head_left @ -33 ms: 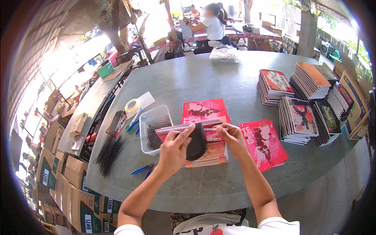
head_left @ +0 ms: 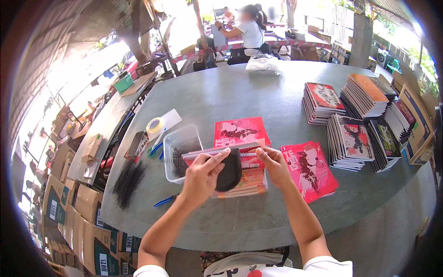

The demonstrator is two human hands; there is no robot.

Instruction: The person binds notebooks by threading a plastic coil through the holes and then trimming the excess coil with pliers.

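Note:
In front of me a red-covered notebook [head_left: 194, 157] is held up almost edge-on, its bound edge upward. My left hand [head_left: 203, 174] is closed on its left part, with the thumb lying along the edge. A black pad [head_left: 229, 176] with a rounded lower end hangs against the notebook beside the left fingers; how it is held cannot be made out. My right hand [head_left: 276, 165] pinches the notebook's right end between thumb and fingers. Beneath lie a red notebook [head_left: 240, 130] and a stack of bound books [head_left: 242, 185], partly hidden by the hands.
A clear plastic tub [head_left: 168, 159] holds black wire pieces. Black binding coils [head_left: 128, 182], a tape roll [head_left: 155, 125] and blue-handled pliers [head_left: 164, 201] lie leftward. Red notebooks [head_left: 310, 168] are to the right, with notebook stacks [head_left: 350, 143] beyond. A plastic bag [head_left: 263, 64] sits at the far edge.
My left hand and the black pad have shifted slightly left and down, hiding more of the pliers. My right thumb has moved slightly right along the notebook's edge.

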